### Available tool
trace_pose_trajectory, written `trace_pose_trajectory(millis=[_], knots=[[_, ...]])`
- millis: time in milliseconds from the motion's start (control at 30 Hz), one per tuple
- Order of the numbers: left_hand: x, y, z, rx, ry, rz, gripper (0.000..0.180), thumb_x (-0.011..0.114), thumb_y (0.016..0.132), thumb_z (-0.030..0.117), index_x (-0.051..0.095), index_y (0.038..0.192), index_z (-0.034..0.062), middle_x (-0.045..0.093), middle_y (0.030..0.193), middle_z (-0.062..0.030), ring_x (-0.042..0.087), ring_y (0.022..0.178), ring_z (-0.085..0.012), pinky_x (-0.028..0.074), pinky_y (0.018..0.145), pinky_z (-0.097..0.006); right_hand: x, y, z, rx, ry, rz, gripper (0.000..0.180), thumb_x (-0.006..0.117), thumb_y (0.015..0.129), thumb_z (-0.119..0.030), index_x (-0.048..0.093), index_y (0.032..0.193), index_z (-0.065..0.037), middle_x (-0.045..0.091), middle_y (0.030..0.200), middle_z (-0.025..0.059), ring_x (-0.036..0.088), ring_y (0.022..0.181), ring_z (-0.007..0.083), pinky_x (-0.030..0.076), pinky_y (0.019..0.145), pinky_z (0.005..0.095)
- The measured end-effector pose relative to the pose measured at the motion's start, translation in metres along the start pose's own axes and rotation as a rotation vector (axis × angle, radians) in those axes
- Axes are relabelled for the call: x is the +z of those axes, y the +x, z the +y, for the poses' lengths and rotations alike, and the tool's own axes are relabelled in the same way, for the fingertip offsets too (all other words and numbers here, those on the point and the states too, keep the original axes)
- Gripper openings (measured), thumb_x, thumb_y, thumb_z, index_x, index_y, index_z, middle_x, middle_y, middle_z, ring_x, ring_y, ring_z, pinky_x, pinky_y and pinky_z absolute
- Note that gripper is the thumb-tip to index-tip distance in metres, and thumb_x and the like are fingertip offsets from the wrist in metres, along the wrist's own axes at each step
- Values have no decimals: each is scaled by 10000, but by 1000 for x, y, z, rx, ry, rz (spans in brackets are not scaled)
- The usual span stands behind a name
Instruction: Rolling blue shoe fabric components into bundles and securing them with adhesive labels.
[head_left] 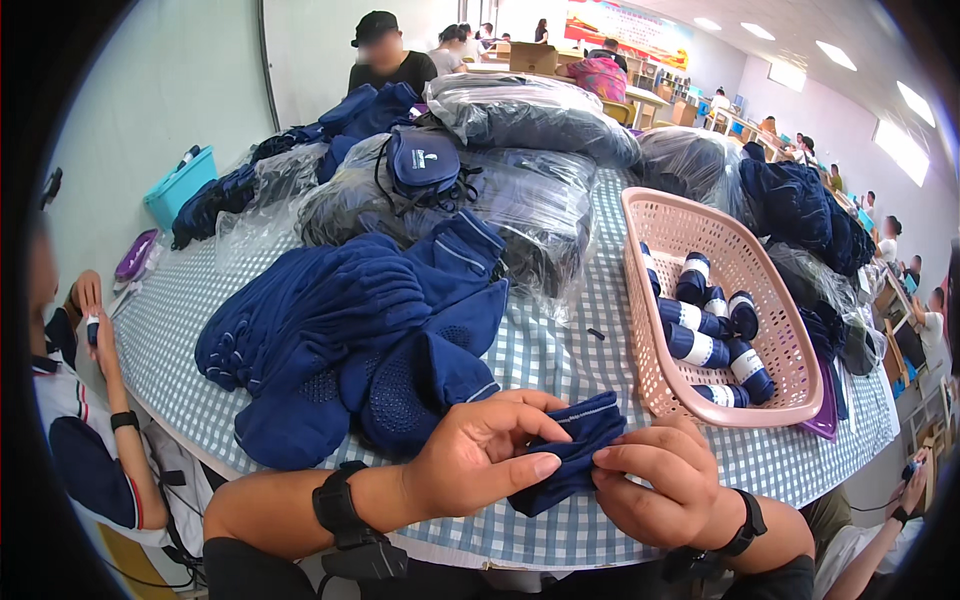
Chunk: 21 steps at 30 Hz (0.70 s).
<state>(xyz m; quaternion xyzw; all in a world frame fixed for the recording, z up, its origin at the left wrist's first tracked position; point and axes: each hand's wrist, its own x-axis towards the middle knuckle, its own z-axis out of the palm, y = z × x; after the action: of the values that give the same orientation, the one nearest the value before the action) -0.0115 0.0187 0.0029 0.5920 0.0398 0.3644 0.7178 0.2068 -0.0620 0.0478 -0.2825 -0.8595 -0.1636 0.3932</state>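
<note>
Between my hands, over the near edge of the table, is a navy sock (572, 452) with a pale stitched line along its top. My left hand (490, 445) grips its left side, thumb in front and fingers behind. On the other side my right hand (660, 475) pinches the fabric between thumb and fingertips. A large pile of navy socks (340, 320), some with dotted grip soles, lies just beyond my left hand. Past my right hand stands a pink plastic basket (725, 408) holding several rolled navy socks (697, 346) wrapped in white paper bands.
Plastic-wrapped bundles (530, 110) are stacked across the far side of the checkered table (560, 370), with a small navy pouch (422, 160) on top. A turquoise bin (180, 190) sits at far left. Co-workers sit on both sides, one co-worker's hand (92, 310) at the left edge.
</note>
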Motion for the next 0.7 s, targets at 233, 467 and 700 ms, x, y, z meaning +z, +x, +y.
trace_pose_trajectory(millis=[233, 467, 700], knots=[[0, -1, -2, 0, 76, 27, 164, 610, 969, 15, 631, 1109, -66, 515, 1281, -153, 581, 1038, -119, 490, 899, -247, 0, 2, -4, 20, -7, 17, 147, 753, 658, -82, 682, 769, -16, 711, 992, 128, 631, 724, 182, 438, 553, 289], [-1, -2, -5, -78, 65, 133, 196, 563, 1009, 58, 565, 1184, -28, 573, 1154, -66, 516, 814, 3, 430, 704, -165, -6, 2, -3, -70, 51, -104, 186, 780, 656, -86, 643, 781, -81, 716, 955, 72, 643, 805, 217, 502, 678, 376], [7, 4, -8, 21, -7, 146, 205, 571, 980, -7, 561, 1184, -17, 507, 1273, -109, 576, 946, -58, 491, 801, -208, -1, 1, 0, -11, 99, -27, 174, 750, 662, -64, 602, 752, -42, 684, 938, 117, 688, 921, 307, 564, 684, 393]])
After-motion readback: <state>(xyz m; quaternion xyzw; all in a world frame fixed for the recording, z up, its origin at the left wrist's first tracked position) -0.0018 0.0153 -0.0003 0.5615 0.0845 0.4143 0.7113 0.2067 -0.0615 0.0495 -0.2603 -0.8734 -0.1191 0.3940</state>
